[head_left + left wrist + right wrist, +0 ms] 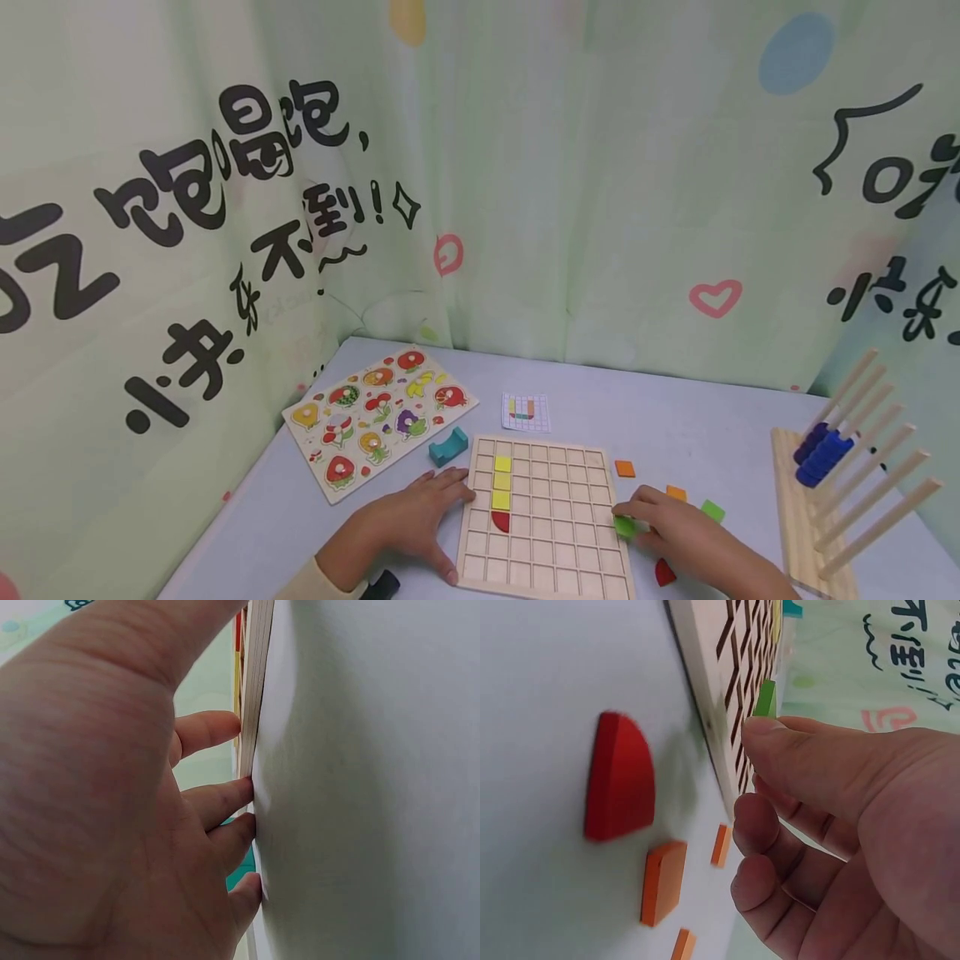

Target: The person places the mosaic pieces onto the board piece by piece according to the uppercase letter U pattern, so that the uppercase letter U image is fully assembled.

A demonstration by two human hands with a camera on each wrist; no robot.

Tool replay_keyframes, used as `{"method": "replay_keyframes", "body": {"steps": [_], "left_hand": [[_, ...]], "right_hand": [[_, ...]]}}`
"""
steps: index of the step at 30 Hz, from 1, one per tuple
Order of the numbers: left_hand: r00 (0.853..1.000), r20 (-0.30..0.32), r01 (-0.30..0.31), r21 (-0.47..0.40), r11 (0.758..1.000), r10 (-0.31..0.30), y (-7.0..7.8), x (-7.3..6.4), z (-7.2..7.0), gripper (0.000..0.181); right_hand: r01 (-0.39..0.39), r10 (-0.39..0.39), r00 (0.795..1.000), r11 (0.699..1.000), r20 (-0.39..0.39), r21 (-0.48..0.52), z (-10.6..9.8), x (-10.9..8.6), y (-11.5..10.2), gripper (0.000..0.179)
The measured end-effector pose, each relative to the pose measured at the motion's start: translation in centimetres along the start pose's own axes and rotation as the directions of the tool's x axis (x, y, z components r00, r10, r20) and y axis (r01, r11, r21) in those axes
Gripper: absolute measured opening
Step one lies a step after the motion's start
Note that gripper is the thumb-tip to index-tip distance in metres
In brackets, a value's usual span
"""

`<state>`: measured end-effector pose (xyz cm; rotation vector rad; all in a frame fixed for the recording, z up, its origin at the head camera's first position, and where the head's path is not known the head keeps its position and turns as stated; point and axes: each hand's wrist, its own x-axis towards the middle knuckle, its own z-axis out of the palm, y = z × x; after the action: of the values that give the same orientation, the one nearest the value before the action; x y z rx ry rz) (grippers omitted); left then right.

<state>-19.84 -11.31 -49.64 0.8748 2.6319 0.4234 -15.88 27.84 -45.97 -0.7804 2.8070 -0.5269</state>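
Observation:
A wooden grid board (555,508) lies on the table, with three yellow squares (502,482) in one column and a red quarter-round piece (501,522) just below them. My left hand (415,518) rests against the board's left edge, its fingers spread and fairly straight; in the left wrist view the fingertips touch the table beside that edge. At the board's right edge my right hand (678,533) pinches a green square block (766,699) between thumb and forefinger. The right hand's other fingers are curled and hold nothing.
Right of the board lie orange squares (625,469), another green square (713,510) and a red quarter-round (664,572). A pegged wooden stand (791,500) with blue rings is at far right. Behind are a pattern card (525,412), a teal block (448,447) and a fruit puzzle (381,417).

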Motion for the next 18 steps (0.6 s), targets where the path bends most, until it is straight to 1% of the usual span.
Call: {"method": "replay_keyframes", "body": {"steps": [4,10,13,16,18], "left_hand": [[1.0,0.002,0.001,0.004,1.0,-0.001,0.0,0.0,0.0,0.098],[1.0,0.004,0.007,0.014,1.0,-0.007,0.0,0.0,-0.1,0.098],[1.0,0.003,0.011,0.006,1.0,-0.011,0.1,0.0,-0.1,0.098],[1.0,0.005,0.016,-0.005,1.0,-0.016,0.1,0.0,-0.1,0.097],[1.0,0.006,0.017,-0.005,1.0,-0.017,0.2,0.0,-0.1,0.097]], "right_hand": [[0.057,-0.057,0.998,0.998,-0.018,-0.001,0.1,0.6,-0.6,0.033],[0.076,-0.077,0.996,0.997,-0.042,-0.006,0.4,1.3,-1.8,0.035],[0.119,-0.119,0.991,0.993,-0.052,-0.005,0.6,1.8,-2.2,0.034],[0.146,-0.146,0.988,0.989,-0.043,-0.006,0.8,2.3,-2.6,0.033],[0.142,-0.142,0.989,0.99,-0.027,-0.005,0.9,2.6,-3.0,0.032]]}}
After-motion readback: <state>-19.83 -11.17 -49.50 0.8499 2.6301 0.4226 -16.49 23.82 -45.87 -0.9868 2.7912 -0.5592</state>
